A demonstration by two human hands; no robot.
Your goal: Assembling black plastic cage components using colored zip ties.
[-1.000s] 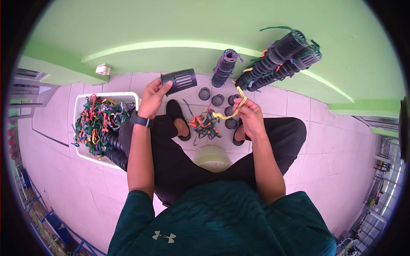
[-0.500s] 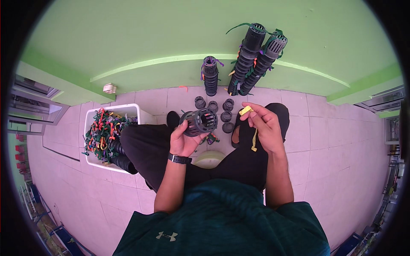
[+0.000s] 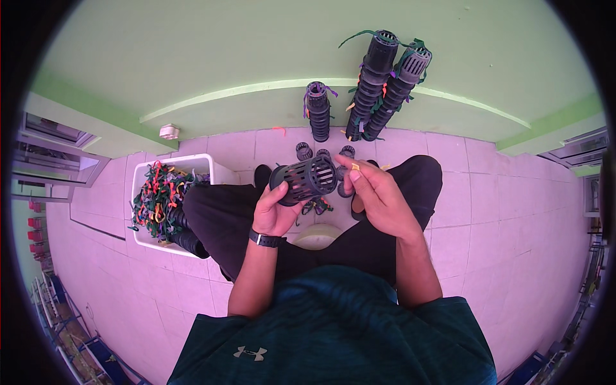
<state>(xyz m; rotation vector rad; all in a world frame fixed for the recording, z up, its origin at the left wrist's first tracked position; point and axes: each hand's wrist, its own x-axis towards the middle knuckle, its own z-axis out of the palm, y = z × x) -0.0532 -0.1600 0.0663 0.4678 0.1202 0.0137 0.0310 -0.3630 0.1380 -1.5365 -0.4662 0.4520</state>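
My left hand [image 3: 277, 208] is closed round a black slotted net cup [image 3: 308, 179], tilted so its slotted end points to the right. Close beside that end, my right hand [image 3: 380, 196] pinches a small yellow fabric strip [image 3: 356, 167] between thumb and fingers; most of the strip is hidden by the hand. Several more black net cups [image 3: 304, 151] stand on the floor just beyond, partly covered by my hands. Below the held cup, a few coloured strips [image 3: 317, 206] lie on the floor between my legs.
A white bin [image 3: 138, 186] at my left holds a tangle of coloured strips [image 3: 157, 199] and black cups. Tall stacks of nested cups [image 3: 370, 83] with ribbons, plus a shorter stack [image 3: 318, 115], lean near the green wall [image 3: 244, 64]. An orange scrap [image 3: 278, 129] lies on the tiles.
My right hand has moved left with the yellow strip, up to the slotted end of the net cup. The cup has shifted slightly right in my left hand.
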